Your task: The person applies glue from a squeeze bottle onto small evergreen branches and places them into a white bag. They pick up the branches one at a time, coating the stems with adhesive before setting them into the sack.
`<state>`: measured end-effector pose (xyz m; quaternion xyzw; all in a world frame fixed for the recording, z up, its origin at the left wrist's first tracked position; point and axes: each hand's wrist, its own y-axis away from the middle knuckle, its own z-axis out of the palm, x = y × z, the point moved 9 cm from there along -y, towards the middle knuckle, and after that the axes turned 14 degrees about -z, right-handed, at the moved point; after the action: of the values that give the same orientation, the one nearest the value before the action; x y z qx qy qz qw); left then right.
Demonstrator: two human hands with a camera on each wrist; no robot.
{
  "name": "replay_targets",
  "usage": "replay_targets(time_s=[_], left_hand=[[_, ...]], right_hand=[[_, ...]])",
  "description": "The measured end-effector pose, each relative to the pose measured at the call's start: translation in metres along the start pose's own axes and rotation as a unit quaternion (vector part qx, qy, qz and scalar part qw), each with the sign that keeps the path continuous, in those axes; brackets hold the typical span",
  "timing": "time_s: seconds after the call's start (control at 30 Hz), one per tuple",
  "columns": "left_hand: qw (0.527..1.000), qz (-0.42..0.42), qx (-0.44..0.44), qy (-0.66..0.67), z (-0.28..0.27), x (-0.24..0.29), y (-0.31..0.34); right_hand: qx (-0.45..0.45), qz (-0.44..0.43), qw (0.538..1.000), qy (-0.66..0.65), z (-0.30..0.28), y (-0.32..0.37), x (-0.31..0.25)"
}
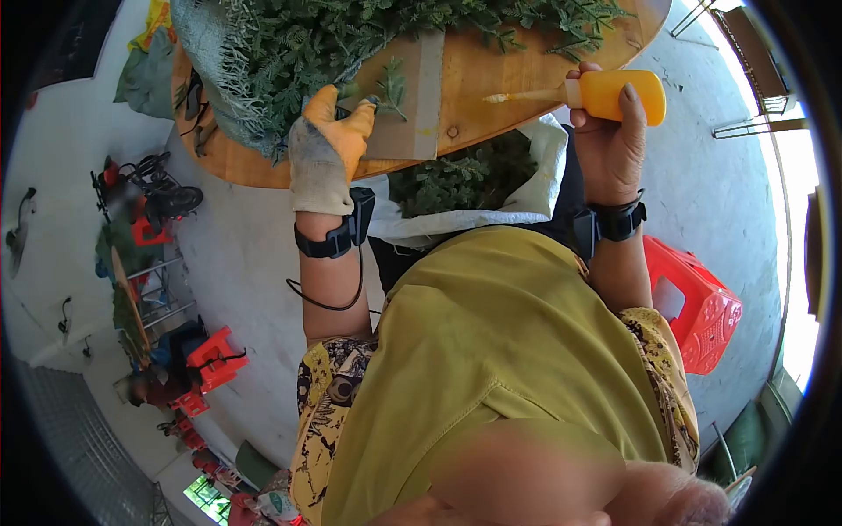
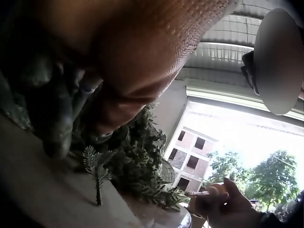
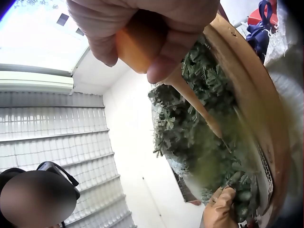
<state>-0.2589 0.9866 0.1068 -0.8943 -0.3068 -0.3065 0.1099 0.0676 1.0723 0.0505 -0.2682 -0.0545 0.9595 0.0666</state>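
Note:
My right hand grips a yellow squeeze bottle on its side. Its long tapered nozzle points left over the wooden table; in the right wrist view the nozzle slants down toward the greenery. An orange-coated, stained work glove covers my left hand, which is at the near edge of a heap of fir branches. Its fingers and thumb bend toward each other; I cannot tell whether something is between them. Just right of the thumb, a small fir sprig lies on a flat cardboard piece.
The wooden table has a rounded edge. A woven sack lies beside the heap. Below the table edge, an open white sack holds more fir cuttings. Red stools stand to the right and left, with a motorbike further left.

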Motion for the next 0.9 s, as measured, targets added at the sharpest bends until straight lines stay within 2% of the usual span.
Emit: replay_targets(time_s=[0.03,0.1,0.17,0.27,0.33,0.43,0.57,0.63,0.67,0.73,0.77,0.8,0.83,0.87,0.9], left_hand=[[1.0,0.001,-0.001,-0.002,-0.004,0.004,0.0],[0.989,-0.079,-0.054,0.112,-0.008,0.005,0.0],[0.991,-0.085,-0.044,0.095,-0.012,0.016,0.003],[0.997,-0.044,-0.063,0.023,-0.004,0.036,0.006],[0.994,0.051,-0.044,-0.085,0.001,0.066,0.013],[0.984,0.044,-0.06,-0.16,0.02,0.072,0.008],[0.98,0.038,-0.041,-0.192,0.034,0.055,-0.006],[0.983,-0.086,-0.157,-0.029,0.036,0.032,-0.005],[0.983,-0.087,-0.157,-0.028,0.033,0.023,-0.003],[0.943,-0.082,-0.222,0.234,0.035,0.007,0.003],[0.943,-0.081,-0.221,0.234,0.036,0.0,0.006],[0.892,-0.111,-0.232,0.371,0.037,-0.006,0.011],[0.821,-0.139,-0.239,0.5,0.037,-0.011,0.016],[0.795,-0.14,-0.245,0.536,0.034,-0.004,0.028],[0.795,-0.139,-0.244,0.537,0.036,-0.007,0.032]], right_hand=[[0.002,0.002,1.0,-0.001,-0.001,0.0,0.0],[0.007,0.003,1.0,-0.002,-0.005,-0.001,0.0],[-0.001,0.007,1.0,-0.003,-0.008,-0.003,0.001],[-0.003,0.014,1.0,-0.004,-0.011,-0.005,0.001],[0.007,0.004,1.0,-0.002,-0.01,-0.005,-0.001],[0.01,0.0,1.0,-0.003,-0.014,-0.005,-0.003],[0.012,0.007,1.0,-0.001,-0.015,-0.005,-0.003],[0.019,0.004,1.0,0.006,-0.017,-0.005,-0.004],[0.023,0.004,1.0,0.012,-0.018,-0.004,-0.004],[0.017,0.004,1.0,0.001,-0.015,-0.004,-0.004],[0.014,0.002,1.0,-0.008,-0.013,-0.004,-0.004],[0.014,0.002,1.0,-0.008,-0.012,-0.003,-0.004],[0.014,-0.002,1.0,-0.008,-0.011,-0.002,-0.004],[0.014,-0.006,1.0,-0.008,-0.009,-0.002,-0.004],[0.012,-0.006,1.0,-0.008,-0.007,-0.002,-0.004]])
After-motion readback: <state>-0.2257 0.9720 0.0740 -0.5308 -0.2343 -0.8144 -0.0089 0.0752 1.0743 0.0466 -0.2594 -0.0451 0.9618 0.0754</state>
